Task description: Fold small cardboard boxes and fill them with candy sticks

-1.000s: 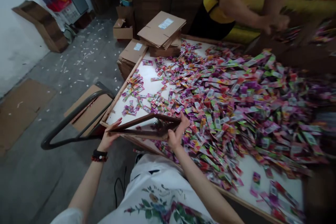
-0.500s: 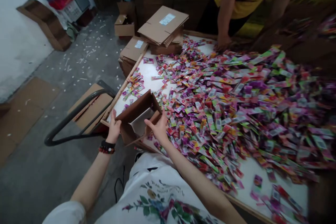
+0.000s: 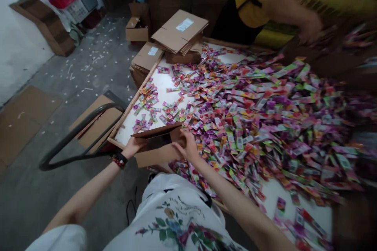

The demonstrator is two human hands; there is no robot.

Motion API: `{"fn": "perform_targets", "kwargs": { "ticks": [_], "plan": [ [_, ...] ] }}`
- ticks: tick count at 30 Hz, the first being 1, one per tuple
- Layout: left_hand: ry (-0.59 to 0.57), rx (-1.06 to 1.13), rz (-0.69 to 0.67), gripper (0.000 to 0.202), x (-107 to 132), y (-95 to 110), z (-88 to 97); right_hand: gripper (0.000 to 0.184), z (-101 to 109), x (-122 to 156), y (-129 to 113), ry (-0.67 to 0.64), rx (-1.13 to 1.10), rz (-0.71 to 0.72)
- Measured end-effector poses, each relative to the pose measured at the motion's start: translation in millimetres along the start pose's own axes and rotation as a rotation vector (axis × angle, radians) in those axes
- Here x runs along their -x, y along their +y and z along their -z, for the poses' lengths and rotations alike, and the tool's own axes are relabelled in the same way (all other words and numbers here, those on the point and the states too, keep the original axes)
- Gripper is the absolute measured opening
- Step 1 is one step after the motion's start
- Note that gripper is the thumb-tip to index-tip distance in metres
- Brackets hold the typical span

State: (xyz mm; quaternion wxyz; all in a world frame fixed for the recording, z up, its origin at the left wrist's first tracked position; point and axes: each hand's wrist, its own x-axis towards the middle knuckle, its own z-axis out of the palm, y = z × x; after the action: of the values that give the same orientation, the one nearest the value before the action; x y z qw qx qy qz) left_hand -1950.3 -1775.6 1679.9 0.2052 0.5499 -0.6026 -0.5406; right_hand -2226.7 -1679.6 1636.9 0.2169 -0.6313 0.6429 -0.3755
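Observation:
Between my two hands is a brown cardboard box (image 3: pixel 160 155), held at the table's near left corner with its long flap toward me. My left hand (image 3: pixel 133 147) grips the box's left end, the fingers partly hidden behind the cardboard. At the right end, my right hand (image 3: pixel 187 145) has its thumb over the inner side and its fingers outside. The inside of the box is dark, and I cannot tell what is in it. Beside my right hand spreads a large heap of small colourful packets (image 3: pixel 241 125) on the white table (image 3: pixel 123 132).
Flattened cartons (image 3: pixel 179 31) are stacked at the table's far left corner, with another stack (image 3: pixel 147 57) beside them. A cart with a dark curved handle (image 3: pixel 64 141) stands to the left. Across the table, a person in yellow (image 3: pixel 253 4) reaches over packets at the right.
The box has tilted, so its open top looks flatter and the white inside no longer shows. Both hands turned with it. The other person's arm lifted and moved right.

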Motion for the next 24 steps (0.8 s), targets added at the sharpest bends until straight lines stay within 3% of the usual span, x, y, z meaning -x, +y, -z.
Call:
{"fn": "perform_targets", "kwargs": {
  "ticks": [2,5,7,9,12,14,19,24],
  "plan": [
    [-0.110,-0.150,-0.064,0.077,-6,19,16.8,0.077,-11,3,-10,0.117,0.216,-0.020],
    [-0.336,-0.447,-0.228,0.058,-14,57,38.6,0.072,-17,0,-26,-0.009,0.428,0.053],
    [-0.451,-0.656,-0.312,0.064,-12,75,38.9,0.067,-13,-2,-31,-0.099,0.455,0.090],
    [-0.509,-0.846,-0.348,0.083,-3,77,25.9,0.056,-5,-3,-29,-0.143,0.436,0.115],
    [-0.476,-1.066,-0.409,0.107,18,58,-4.0,0.044,10,-1,-27,-0.241,0.397,0.250],
    [-0.410,-1.154,-0.444,0.117,26,44,-20.4,0.045,19,-4,-28,-0.329,0.399,0.349],
    [-0.295,-1.186,-0.346,0.130,21,36,-42.8,0.079,35,-24,-24,-0.582,0.372,0.598],
    [-0.223,-1.228,-0.310,0.113,18,33,-60.0,0.112,33,-27,-3,-0.723,0.382,0.666]
  ]
}}
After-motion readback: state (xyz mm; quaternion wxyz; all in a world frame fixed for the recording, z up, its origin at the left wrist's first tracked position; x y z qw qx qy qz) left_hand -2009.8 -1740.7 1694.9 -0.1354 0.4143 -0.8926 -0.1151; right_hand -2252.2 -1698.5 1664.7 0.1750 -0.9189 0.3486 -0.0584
